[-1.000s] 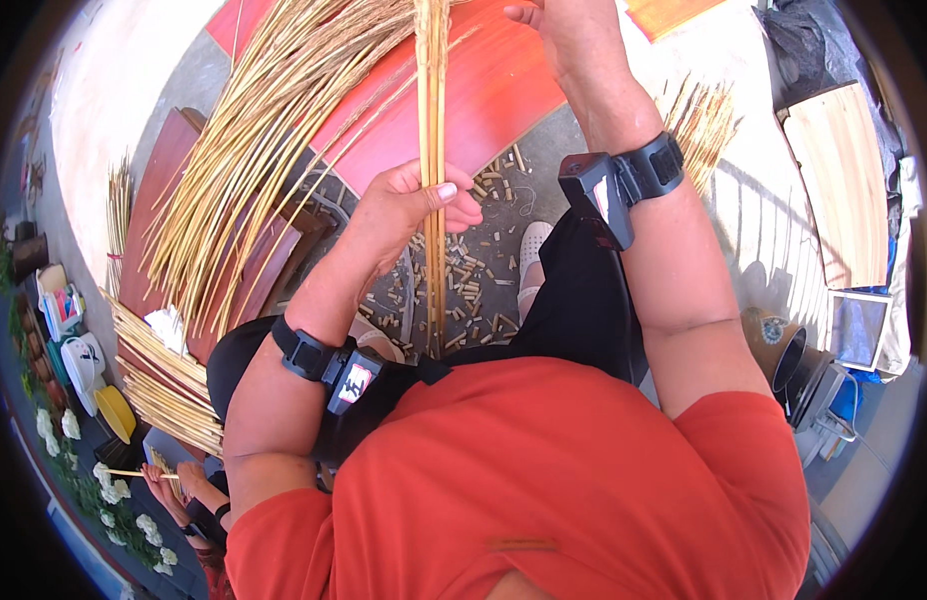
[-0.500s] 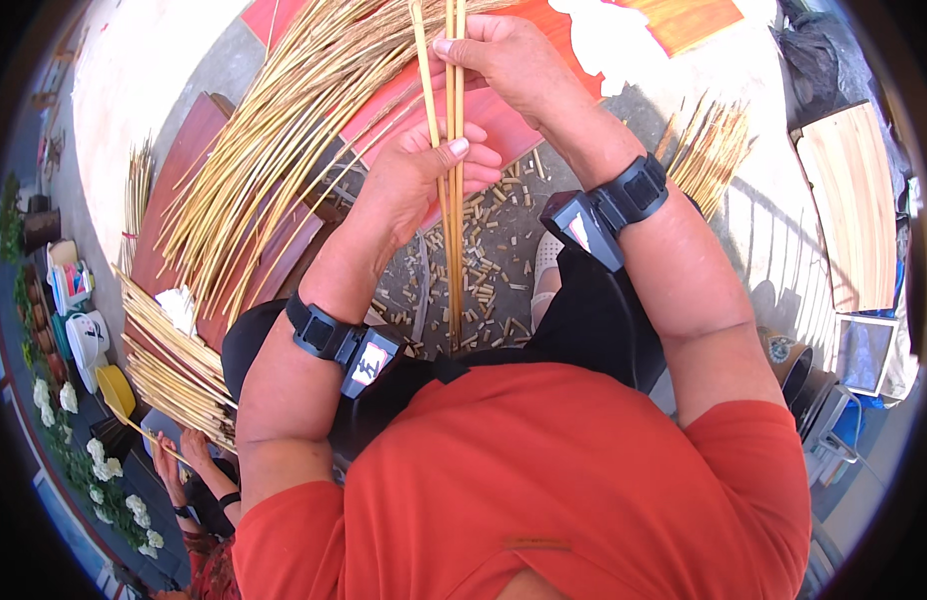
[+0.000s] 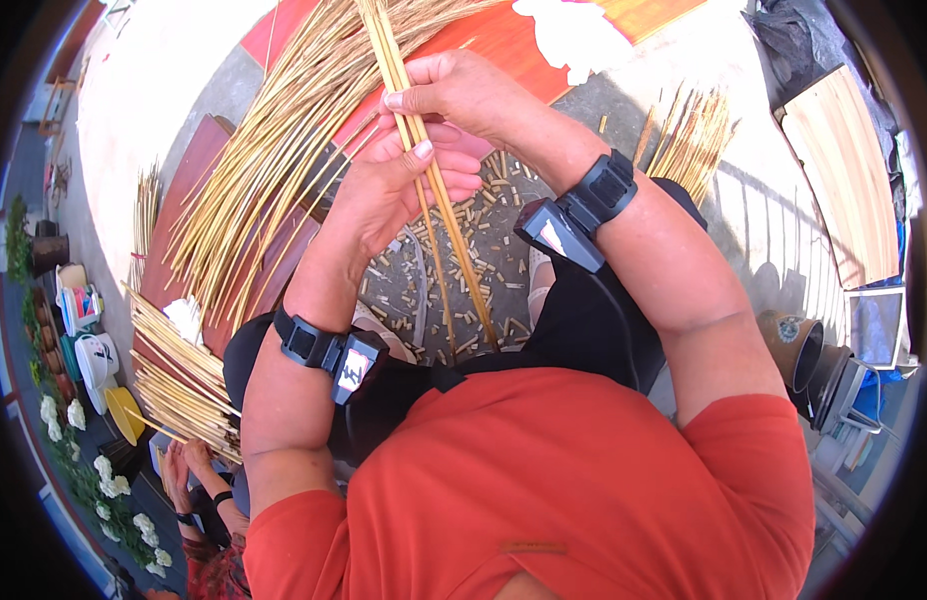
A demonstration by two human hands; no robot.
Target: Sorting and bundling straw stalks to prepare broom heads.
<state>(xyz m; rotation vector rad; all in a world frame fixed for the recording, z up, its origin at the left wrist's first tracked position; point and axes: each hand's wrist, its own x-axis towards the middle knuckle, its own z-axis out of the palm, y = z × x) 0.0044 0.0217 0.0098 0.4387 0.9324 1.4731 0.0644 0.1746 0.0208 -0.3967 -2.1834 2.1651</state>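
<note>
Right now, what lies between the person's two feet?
Short cut pieces, scattered about; the lower ends of the held stalks also cross that stretch, as seen in the head view.

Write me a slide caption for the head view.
Left hand and right hand hold slender stalks above scattered short pieces, near a broad bundle.

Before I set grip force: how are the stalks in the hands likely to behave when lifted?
The held stalks run nearly straight below the left hand, so they are probably fairly stiff. They look thin, so likely light. Their lower ends spread apart, so they may splay if loosely gripped.
</note>
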